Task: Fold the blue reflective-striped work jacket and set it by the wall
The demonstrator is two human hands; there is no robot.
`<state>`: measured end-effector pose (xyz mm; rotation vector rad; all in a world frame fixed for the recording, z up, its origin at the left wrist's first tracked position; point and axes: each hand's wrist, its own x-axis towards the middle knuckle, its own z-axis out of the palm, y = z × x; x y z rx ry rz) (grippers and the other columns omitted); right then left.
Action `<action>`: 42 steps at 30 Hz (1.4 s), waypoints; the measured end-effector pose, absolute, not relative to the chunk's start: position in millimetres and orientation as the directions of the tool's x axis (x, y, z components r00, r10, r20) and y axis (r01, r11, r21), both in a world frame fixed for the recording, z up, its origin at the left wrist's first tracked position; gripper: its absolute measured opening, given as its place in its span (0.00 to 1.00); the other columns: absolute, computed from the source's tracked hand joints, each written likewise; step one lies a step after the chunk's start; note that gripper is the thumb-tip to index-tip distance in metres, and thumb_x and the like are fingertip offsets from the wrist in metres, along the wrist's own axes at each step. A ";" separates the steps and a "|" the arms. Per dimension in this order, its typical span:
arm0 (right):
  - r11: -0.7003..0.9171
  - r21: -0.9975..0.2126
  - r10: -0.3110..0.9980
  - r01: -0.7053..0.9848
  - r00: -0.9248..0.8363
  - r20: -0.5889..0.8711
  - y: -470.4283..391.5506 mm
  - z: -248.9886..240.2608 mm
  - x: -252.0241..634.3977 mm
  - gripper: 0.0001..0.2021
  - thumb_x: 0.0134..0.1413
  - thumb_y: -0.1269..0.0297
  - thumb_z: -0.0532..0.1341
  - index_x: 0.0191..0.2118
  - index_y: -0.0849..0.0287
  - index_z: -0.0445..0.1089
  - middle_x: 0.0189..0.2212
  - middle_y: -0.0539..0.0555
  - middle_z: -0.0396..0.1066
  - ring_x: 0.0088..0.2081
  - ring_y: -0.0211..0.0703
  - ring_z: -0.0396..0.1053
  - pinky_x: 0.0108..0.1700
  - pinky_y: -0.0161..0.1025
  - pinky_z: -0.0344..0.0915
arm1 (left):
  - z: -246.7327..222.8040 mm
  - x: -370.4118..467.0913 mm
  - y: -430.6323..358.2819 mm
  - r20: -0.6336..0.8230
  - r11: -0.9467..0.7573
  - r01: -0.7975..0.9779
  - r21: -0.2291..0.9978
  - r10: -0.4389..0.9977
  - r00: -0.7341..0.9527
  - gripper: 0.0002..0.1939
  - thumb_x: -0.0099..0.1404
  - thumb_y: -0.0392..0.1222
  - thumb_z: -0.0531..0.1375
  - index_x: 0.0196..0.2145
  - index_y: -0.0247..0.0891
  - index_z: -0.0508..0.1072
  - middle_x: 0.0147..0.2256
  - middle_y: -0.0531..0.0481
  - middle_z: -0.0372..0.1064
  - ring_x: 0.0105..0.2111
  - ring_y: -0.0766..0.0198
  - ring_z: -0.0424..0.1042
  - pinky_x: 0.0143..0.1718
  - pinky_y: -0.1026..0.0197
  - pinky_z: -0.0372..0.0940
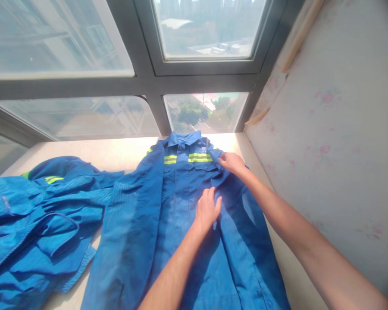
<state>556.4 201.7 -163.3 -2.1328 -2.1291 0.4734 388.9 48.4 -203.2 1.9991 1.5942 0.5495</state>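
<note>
A blue work jacket with yellow-and-grey reflective bands lies front up, its collar towards the window and its sleeves along its sides. My right hand is at the upper part of the right-side sleeve, near the shoulder, with the fingers closed on the cloth. Lower down, my left hand rests on the jacket's front beside that same sleeve, thumb apart from the fingers. Folds run through the cloth between the two hands. The undersides of my fingers are hidden.
Another blue garment with reflective bands and a zip lies crumpled at the left. Both lie on a pale ledge below grey-framed windows. A flower-patterned wall bounds the right side.
</note>
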 end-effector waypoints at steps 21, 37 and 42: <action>0.200 -0.293 0.976 0.935 -0.165 0.138 146.0 -204.2 554.6 0.25 0.65 0.67 0.52 0.66 0.62 0.62 0.68 0.61 0.58 0.69 0.52 0.51 0.69 0.53 0.47 | -205.1 407.6 -107.3 -0.419 0.210 0.619 0.756 0.883 0.212 0.48 0.62 0.41 0.58 0.73 0.33 0.38 0.49 0.37 0.75 0.44 0.50 0.76 0.49 0.52 0.68; 0.001 -0.308 0.996 0.951 0.027 0.089 123.5 -193.8 611.4 0.23 0.64 0.68 0.55 0.62 0.68 0.65 0.60 0.69 0.66 0.62 0.52 0.63 0.64 0.46 0.58 | -175.4 421.0 -163.0 -0.051 -0.559 0.719 0.412 0.774 0.631 0.13 0.60 0.35 0.59 0.44 0.38 0.73 0.51 0.38 0.68 0.49 0.47 0.68 0.47 0.48 0.66; -0.092 -0.322 0.992 0.942 0.114 0.052 115.2 -178.1 646.0 0.15 0.67 0.60 0.59 0.56 0.58 0.69 0.55 0.61 0.69 0.53 0.49 0.70 0.55 0.50 0.69 | -192.2 485.7 -165.2 -0.076 -0.701 0.612 0.368 0.633 0.771 0.12 0.67 0.43 0.57 0.45 0.37 0.74 0.37 0.39 0.69 0.36 0.50 0.70 0.31 0.53 0.63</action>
